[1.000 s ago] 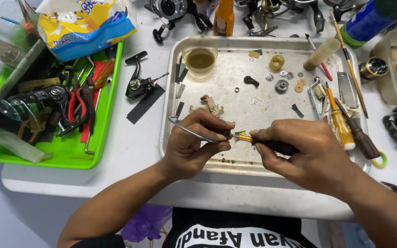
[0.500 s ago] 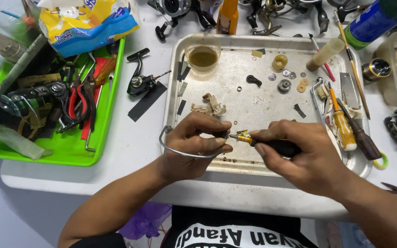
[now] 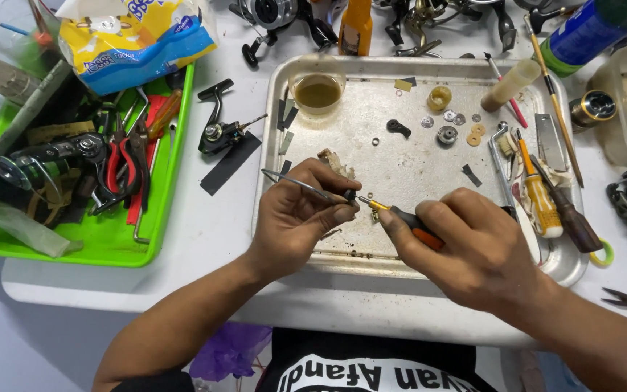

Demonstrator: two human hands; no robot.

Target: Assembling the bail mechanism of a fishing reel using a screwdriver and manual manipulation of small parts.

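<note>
- My left hand [image 3: 295, 218] is closed around a thin curved metal wire bail [image 3: 295, 181], pinching it between thumb and fingertips; the wire runs out to the left past my knuckles, over the near-left part of the metal tray [image 3: 371, 250].
- At the pinch there is a small dark part on the end of the wire; I cannot tell exactly what it is.
- My right hand [image 3: 473, 250] is curled shut on a small screwdriver [image 3: 400, 216] with a black and orange grip and a yellow collar; its tip meets that dark part just beside my left thumb.
- Both hands hover above the tray's near edge, almost touching each other.
- Further back on the tray stands a small cup of brownish liquid [image 3: 317, 91], with a little black part [image 3: 398, 128], washers and a small gear [image 3: 446, 135] spread to its right.
- Along the tray's right side lie a yellow-handled screwdriver [image 3: 538, 199] and a brown-handled one [image 3: 567, 218].
- On the white counter [image 3: 205, 239], left of the tray, lies a black reel handle assembly [image 3: 219, 131] by a black strip.
- Further left is a green tray [image 3: 74, 250] with red-handled pliers [image 3: 121, 163] and other tools; a yellow and blue bag [image 3: 136, 36] rests over its far edge.
</note>
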